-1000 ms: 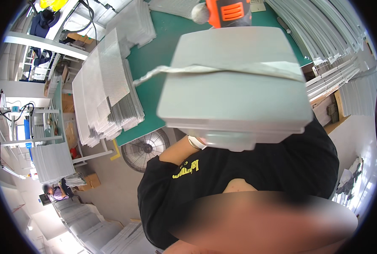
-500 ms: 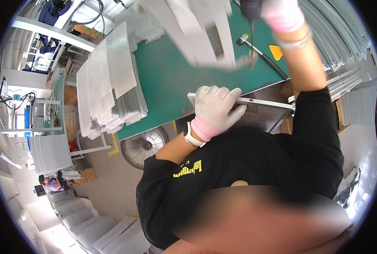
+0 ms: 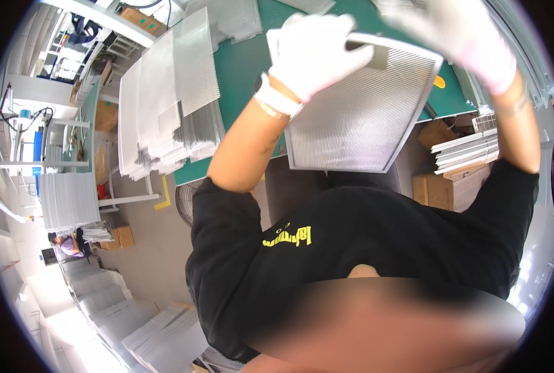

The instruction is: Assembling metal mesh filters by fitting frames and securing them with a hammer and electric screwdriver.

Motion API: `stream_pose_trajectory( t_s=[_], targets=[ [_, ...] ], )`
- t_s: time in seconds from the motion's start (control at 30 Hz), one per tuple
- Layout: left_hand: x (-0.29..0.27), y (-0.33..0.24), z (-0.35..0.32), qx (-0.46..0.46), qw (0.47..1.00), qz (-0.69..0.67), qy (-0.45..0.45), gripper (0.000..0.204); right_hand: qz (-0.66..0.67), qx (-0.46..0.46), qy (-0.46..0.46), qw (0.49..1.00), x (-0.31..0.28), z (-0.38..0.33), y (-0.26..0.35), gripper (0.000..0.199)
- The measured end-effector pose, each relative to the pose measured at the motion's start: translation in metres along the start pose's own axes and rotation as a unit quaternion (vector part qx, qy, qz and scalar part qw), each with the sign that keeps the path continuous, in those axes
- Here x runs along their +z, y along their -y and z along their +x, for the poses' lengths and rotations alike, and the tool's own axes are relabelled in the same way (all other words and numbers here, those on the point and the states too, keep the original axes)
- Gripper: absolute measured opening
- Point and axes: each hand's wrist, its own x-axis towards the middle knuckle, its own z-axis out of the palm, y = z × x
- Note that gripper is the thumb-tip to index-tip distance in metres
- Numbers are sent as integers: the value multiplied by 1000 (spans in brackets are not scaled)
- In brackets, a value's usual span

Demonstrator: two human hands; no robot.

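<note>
At a green counter (image 3: 243, 68) in a workshop, a worker in a black shirt (image 3: 358, 230) grips a silver-framed mesh panel (image 3: 358, 115) with the gloved left hand (image 3: 314, 56), its fingers closed around the far left corner. The gloved right hand (image 3: 460, 34) is raised near the panel's far right corner, blurred by motion; whether it holds anything cannot be told. The panel lies in front of the worker, its near edge reaching past the counter's near edge. A pale wristband (image 3: 277, 101) circles the left wrist. To the left, a stack of mesh sheets (image 3: 165, 118) covers part of the counter. To the right of the panel are a yellow piece (image 3: 439, 81) and a dark handle (image 3: 430, 110), with white strips (image 3: 466, 152) and a cardboard box (image 3: 435, 189) nearer and lower. Far to the left, another person (image 3: 72, 244) wears a purple top.
</note>
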Motion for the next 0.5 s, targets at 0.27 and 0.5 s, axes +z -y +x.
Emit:
stream_pose_trajectory(
  t_s=[0.27,0.5],
  targets=[
    [-4,9,-3,80,967,45,-238,51,326,296,161,884,33,-136,-28,52],
    [43,26,-141,-218,576,-785,-67,76,420,496,-2,761,50,-285,-24,52]
  ],
)
